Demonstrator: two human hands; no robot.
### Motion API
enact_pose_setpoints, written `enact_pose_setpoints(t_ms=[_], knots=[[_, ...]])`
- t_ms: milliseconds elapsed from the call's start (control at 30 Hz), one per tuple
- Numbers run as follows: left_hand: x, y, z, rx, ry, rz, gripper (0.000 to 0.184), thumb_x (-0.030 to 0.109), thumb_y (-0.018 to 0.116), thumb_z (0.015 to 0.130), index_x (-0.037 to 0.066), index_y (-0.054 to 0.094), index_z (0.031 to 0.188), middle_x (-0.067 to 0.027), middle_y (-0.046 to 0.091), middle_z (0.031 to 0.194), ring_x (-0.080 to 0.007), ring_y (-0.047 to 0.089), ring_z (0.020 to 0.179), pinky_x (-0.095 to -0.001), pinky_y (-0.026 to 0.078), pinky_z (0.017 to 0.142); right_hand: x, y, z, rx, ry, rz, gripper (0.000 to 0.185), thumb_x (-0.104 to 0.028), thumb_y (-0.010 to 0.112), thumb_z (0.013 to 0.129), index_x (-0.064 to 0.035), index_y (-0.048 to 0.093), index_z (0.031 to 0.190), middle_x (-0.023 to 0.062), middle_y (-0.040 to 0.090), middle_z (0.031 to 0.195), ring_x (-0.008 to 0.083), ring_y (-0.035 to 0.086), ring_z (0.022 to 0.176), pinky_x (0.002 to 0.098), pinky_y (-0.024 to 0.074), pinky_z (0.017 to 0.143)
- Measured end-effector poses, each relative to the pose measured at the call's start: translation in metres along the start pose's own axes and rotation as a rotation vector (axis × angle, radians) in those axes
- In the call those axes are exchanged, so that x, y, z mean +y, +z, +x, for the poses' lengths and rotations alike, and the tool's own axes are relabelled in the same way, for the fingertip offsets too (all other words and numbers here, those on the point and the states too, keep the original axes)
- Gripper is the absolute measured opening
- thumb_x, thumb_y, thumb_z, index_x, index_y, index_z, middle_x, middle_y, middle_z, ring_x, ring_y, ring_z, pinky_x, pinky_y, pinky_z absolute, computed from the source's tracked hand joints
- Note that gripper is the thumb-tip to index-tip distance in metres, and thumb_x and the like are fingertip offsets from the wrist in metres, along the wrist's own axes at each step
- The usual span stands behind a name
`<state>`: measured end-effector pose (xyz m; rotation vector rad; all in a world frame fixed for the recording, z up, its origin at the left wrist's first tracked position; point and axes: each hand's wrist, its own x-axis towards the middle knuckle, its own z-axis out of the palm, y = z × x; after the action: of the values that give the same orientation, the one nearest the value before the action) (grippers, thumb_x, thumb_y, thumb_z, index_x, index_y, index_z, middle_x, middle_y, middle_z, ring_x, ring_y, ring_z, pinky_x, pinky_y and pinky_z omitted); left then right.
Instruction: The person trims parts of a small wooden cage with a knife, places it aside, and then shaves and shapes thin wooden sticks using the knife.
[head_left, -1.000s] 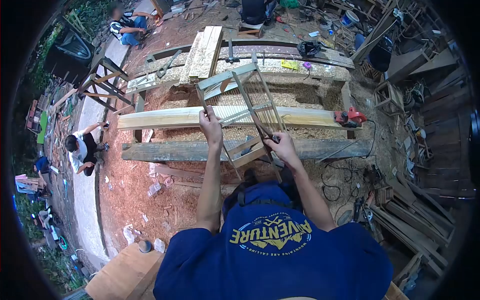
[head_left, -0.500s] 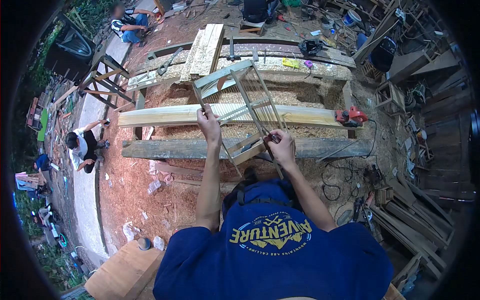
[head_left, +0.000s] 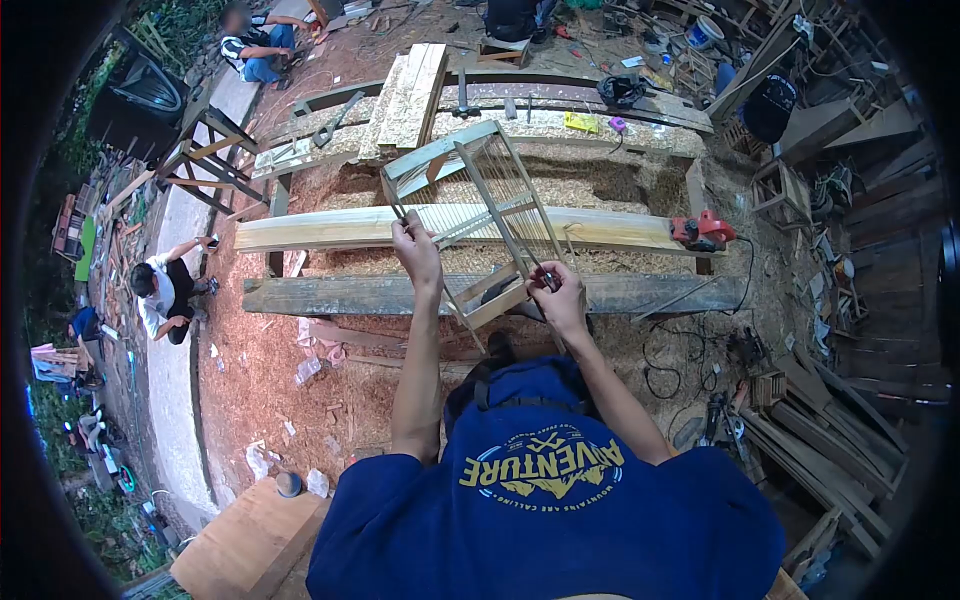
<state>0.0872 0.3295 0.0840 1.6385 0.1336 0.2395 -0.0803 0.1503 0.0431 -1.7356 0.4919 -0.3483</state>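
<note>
A wooden frame (head_left: 438, 153) strung with many thin strands is held up, tilted, in front of me. My left hand (head_left: 418, 250) is closed on its left side rail. At the lower right of the same frame, my right hand (head_left: 558, 295) has its fingers pinched against the right side; anything small between the fingertips is too small to tell. Behind the frame lies a long pale plank (head_left: 320, 230), and nearer to me runs a dark weathered beam (head_left: 330, 298).
A red power tool (head_left: 703, 232) sits on the plank's right end. Beyond are a hammer (head_left: 463, 95), a yellow packet (head_left: 581, 122) and shaving-covered boards (head_left: 405, 100). A person in white (head_left: 157, 297) squats at left; others sit farther back.
The wooden frame has tilted and lowered slightly, its top end shifting left and down. My left hand moved a little down and left with it. My right hand's fingers have shifted slightly.
</note>
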Motion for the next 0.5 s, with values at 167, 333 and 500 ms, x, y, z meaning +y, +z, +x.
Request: enact_pose_setpoints(t_ms=[167, 333, 500], knots=[[-0.001, -0.001, 0.002, 0.021, 0.048, 0.039, 0.037, 0.040, 0.048, 0.102, 0.004, 0.051, 0.091, 0.0005, 0.049, 0.060, -0.0069, 0.043, 0.050, -0.0257, 0.033, 0.046, 0.001, 0.000, 0.005, -0.035, 0.034, 0.026, 0.018, -0.007, 0.075, 0.077, -0.0035, 0.063, 0.091, 0.0043, 0.071, 0.083, 0.0130, 0.068, 0.078, 0.0284, 0.0528, 0.072], [0.000, -0.005, -0.001, -0.032, -0.044, -0.003, 0.037, 0.038, 0.050, 0.102, 0.003, 0.052, 0.091, -0.0017, 0.052, 0.062, -0.0072, 0.047, 0.054, -0.0254, 0.036, 0.048, -0.006, -0.002, 0.007, -0.107, 0.042, 0.055, 0.022, -0.006, 0.077, 0.078, -0.0026, 0.061, 0.092, 0.0025, 0.067, 0.077, 0.0099, 0.065, 0.074, 0.0263, 0.0523, 0.068], [-0.011, -0.001, -0.003, 0.011, 0.012, -0.076, 0.031, 0.034, 0.055, 0.099, 0.005, 0.051, 0.090, 0.0011, 0.051, 0.062, -0.0054, 0.044, 0.051, -0.0232, 0.032, 0.046, -0.018, -0.009, 0.005, -0.229, 0.139, 0.308, 0.021, -0.002, 0.074, 0.081, -0.0040, 0.056, 0.091, 0.0019, 0.066, 0.079, 0.0071, 0.063, 0.073, 0.0217, 0.0502, 0.064]])
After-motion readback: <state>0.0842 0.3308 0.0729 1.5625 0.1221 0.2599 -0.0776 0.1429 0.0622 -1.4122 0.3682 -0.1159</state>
